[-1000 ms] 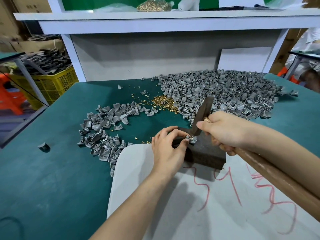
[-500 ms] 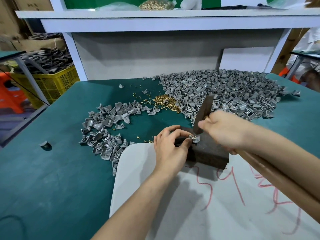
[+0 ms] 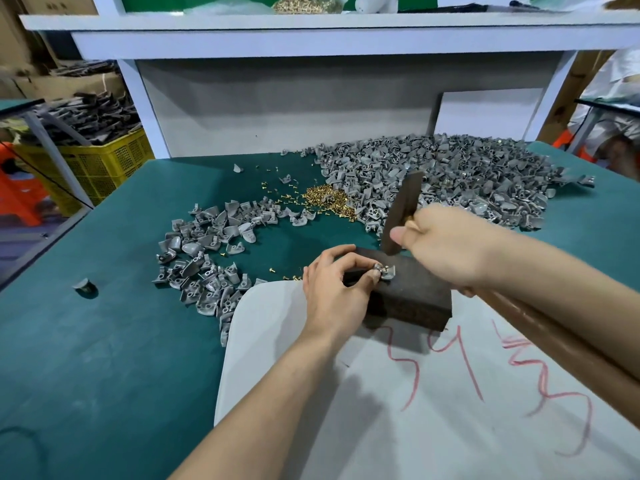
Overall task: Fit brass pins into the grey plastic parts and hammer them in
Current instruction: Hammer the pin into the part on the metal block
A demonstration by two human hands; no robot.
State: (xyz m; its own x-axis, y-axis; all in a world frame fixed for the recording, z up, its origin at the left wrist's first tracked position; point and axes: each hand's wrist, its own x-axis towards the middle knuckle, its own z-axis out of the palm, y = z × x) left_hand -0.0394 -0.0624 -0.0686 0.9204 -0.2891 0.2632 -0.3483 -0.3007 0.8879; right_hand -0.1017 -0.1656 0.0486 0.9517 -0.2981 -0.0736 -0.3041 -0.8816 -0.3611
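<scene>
My left hand point(image 3: 334, 289) pinches a small grey plastic part point(image 3: 387, 271) with a brass pin in it, held on top of a dark block point(image 3: 412, 299). My right hand point(image 3: 446, 247) grips a hammer just below its dark head point(image 3: 401, 213); the head hangs a little above and behind the part, and the wooden handle point(image 3: 561, 344) runs back along my forearm. A heap of loose brass pins point(image 3: 327, 200) lies at the table's middle. Behind it spreads a big pile of grey parts point(image 3: 450, 178), and a smaller pile point(image 3: 207, 261) lies to the left.
The block stands on a white sheet point(image 3: 415, 410) with red scribbles over the green table point(image 3: 104, 341). One stray grey part point(image 3: 83, 285) lies far left. A white shelf frame point(image 3: 311, 39) closes the back. A yellow crate point(image 3: 93, 161) of dark parts stands beyond the left edge.
The hammer head has lifted from right over the part to a little above and behind it. My left hand keeps the part pinched on the block.
</scene>
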